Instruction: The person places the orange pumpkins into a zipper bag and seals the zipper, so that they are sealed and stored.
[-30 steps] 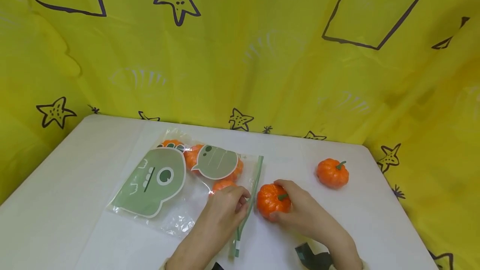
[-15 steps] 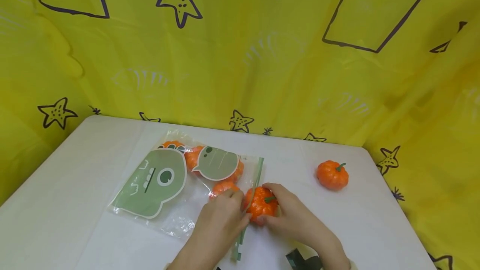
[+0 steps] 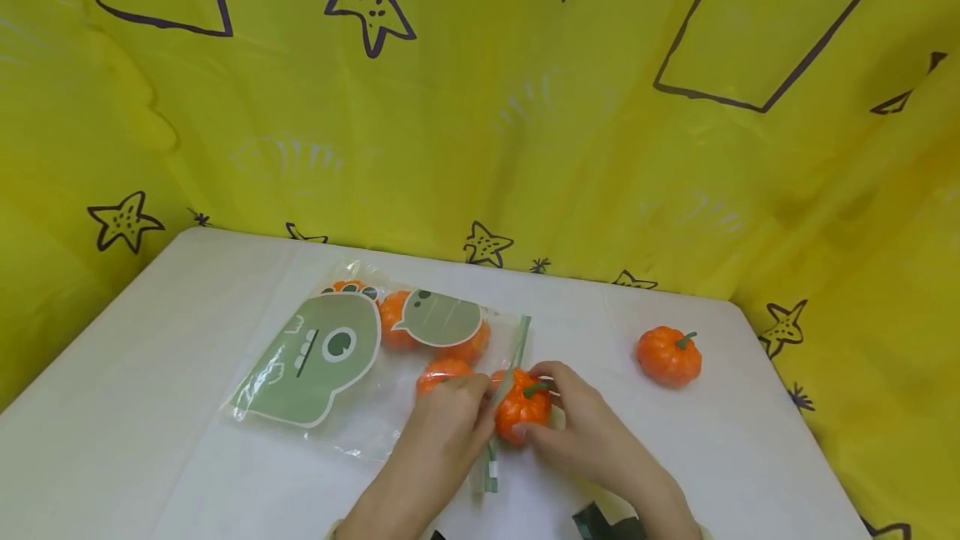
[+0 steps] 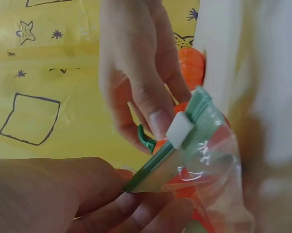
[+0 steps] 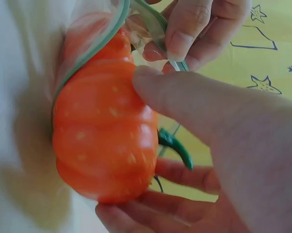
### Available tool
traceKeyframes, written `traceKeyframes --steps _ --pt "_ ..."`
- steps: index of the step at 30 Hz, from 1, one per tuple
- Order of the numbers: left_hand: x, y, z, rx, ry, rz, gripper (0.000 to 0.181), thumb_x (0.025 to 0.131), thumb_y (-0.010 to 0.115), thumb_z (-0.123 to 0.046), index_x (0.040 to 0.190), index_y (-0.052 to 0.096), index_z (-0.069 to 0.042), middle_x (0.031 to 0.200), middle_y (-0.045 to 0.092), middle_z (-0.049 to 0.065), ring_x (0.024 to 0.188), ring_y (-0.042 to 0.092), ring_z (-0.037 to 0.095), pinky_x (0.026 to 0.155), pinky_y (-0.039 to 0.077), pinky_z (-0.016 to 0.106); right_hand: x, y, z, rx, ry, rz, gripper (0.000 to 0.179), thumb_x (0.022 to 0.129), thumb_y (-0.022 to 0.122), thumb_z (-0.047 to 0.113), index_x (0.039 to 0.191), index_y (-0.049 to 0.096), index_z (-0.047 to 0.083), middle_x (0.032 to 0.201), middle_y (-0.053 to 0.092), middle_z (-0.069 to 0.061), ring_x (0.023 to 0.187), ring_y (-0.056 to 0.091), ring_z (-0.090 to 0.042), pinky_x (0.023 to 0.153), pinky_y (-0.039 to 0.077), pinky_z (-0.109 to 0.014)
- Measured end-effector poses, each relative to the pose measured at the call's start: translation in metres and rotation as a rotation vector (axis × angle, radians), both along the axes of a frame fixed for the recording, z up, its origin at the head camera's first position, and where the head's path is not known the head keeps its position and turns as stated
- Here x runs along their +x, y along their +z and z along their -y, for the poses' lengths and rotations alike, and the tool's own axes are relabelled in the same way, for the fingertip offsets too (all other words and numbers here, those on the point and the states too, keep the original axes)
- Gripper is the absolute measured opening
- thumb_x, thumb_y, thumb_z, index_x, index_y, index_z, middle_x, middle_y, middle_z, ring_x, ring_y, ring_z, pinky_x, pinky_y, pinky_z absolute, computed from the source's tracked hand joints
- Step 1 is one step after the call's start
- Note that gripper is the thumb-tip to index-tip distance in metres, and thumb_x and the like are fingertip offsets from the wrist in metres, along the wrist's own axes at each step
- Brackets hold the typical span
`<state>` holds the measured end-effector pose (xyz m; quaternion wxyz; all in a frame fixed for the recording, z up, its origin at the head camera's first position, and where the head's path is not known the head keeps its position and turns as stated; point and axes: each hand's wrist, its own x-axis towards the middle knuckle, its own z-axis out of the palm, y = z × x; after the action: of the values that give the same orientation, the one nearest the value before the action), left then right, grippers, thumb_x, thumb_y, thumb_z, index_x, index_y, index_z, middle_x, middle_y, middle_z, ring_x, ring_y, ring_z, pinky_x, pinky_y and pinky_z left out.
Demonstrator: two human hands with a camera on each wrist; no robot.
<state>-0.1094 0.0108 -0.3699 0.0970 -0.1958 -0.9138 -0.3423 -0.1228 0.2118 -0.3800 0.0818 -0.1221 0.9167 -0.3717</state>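
A clear zip bag with a green monster print lies on the table, several orange toy pumpkins inside it. My left hand pinches the bag's green zip edge, lifting one side of the mouth; a white slider sits on that edge. My right hand grips a toy pumpkin with a green stem, thumb on one side and fingers on the other. This pumpkin is right at the bag's mouth, its far side behind the zip edge. Another pumpkin shows just inside.
One more toy pumpkin stands by itself at the right of the white table. A yellow cloth with dark star drawings hangs behind and around the table.
My right hand has brought the pumpkin leftward from beside the bag to its mouth. My left hand has raised the zip edge against it. The lone pumpkin stays in place.
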Motion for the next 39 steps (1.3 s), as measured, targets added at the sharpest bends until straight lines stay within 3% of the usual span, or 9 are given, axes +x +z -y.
traceKeyframes --steps 3,10,13,17,21,24,27,32,39 --pt "-0.002 -0.002 -0.001 0.047 -0.011 0.012 0.009 0.081 0.071 -0.003 0.087 0.068 -0.008 0.074 0.061 -0.003 0.068 0.053 0.009 0.061 0.047 0.021 0.0 0.001 -0.003 -0.018 0.046 0.004 0.057 0.082 0.079 0.017 0.132 0.052 0.011 0.132 0.06 -0.004 0.125 0.058 -0.025 0.102 0.049 -0.042" --pt "-0.002 -0.003 -0.001 0.058 -0.029 0.056 0.013 0.085 0.07 -0.005 0.097 0.071 -0.009 0.077 0.061 -0.004 0.069 0.053 0.008 0.062 0.047 0.02 -0.004 0.002 -0.004 -0.045 0.195 0.013 0.055 0.087 0.073 0.011 0.138 0.053 0.013 0.137 0.057 -0.005 0.126 0.057 -0.026 0.101 0.05 -0.043" --pt "-0.002 -0.003 0.0 0.052 -0.028 0.05 0.011 0.085 0.071 -0.006 0.095 0.07 -0.009 0.076 0.061 -0.004 0.069 0.053 0.008 0.062 0.047 0.02 -0.005 -0.001 -0.002 -0.073 0.177 0.005 0.055 0.088 0.073 0.012 0.138 0.052 0.01 0.137 0.057 -0.009 0.124 0.058 -0.029 0.099 0.052 -0.042" --pt "-0.003 -0.004 0.001 0.061 -0.035 0.036 0.009 0.083 0.072 -0.005 0.091 0.07 -0.009 0.076 0.062 -0.004 0.069 0.054 0.007 0.064 0.049 0.02 -0.006 -0.006 0.002 -0.069 0.084 0.004 0.053 0.085 0.076 0.012 0.132 0.051 0.008 0.132 0.06 -0.011 0.12 0.061 -0.03 0.096 0.054 -0.039" --pt "-0.005 -0.003 0.002 0.079 -0.047 0.061 0.009 0.084 0.072 -0.005 0.092 0.07 -0.009 0.077 0.064 -0.005 0.07 0.055 0.006 0.066 0.05 0.021 -0.006 -0.006 0.005 -0.056 0.04 0.0 0.049 0.084 0.077 0.011 0.125 0.053 0.007 0.125 0.062 -0.011 0.115 0.064 -0.028 0.094 0.055 -0.038" --pt "-0.005 -0.002 0.002 0.093 -0.059 0.1 0.01 0.084 0.07 -0.005 0.094 0.071 -0.008 0.078 0.065 -0.005 0.071 0.056 0.005 0.066 0.05 0.02 -0.005 -0.004 0.002 -0.085 0.083 0.008 0.044 0.086 0.076 0.013 0.124 0.054 0.009 0.124 0.062 -0.009 0.114 0.064 -0.027 0.094 0.055 -0.039" --pt "-0.006 -0.002 0.002 0.115 -0.075 0.137 0.01 0.085 0.069 -0.004 0.095 0.07 -0.008 0.079 0.067 -0.005 0.071 0.058 0.004 0.066 0.051 0.019 -0.004 -0.003 -0.001 -0.154 0.177 0.022 0.039 0.089 0.073 0.016 0.125 0.057 0.011 0.125 0.061 -0.007 0.116 0.063 -0.027 0.095 0.054 -0.039" --pt "-0.007 -0.001 0.001 0.122 -0.091 0.155 0.008 0.087 0.07 -0.006 0.094 0.069 -0.008 0.081 0.068 -0.003 0.073 0.061 0.004 0.066 0.052 0.019 -0.007 -0.003 -0.003 -0.214 0.302 0.053 0.033 0.095 0.065 0.019 0.127 0.059 0.015 0.129 0.061 -0.003 0.12 0.06 -0.024 0.1 0.052 -0.039" --pt "-0.009 -0.002 0.002 0.14 -0.111 0.212 0.014 0.085 0.071 -0.006 0.099 0.069 -0.007 0.085 0.069 -0.001 0.071 0.06 0.002 0.067 0.053 0.017 -0.005 0.0 -0.015 -0.136 0.276 0.115 0.034 0.097 0.063 0.019 0.13 0.059 0.009 0.131 0.062 -0.006 0.122 0.059 -0.029 0.099 0.052 -0.043"
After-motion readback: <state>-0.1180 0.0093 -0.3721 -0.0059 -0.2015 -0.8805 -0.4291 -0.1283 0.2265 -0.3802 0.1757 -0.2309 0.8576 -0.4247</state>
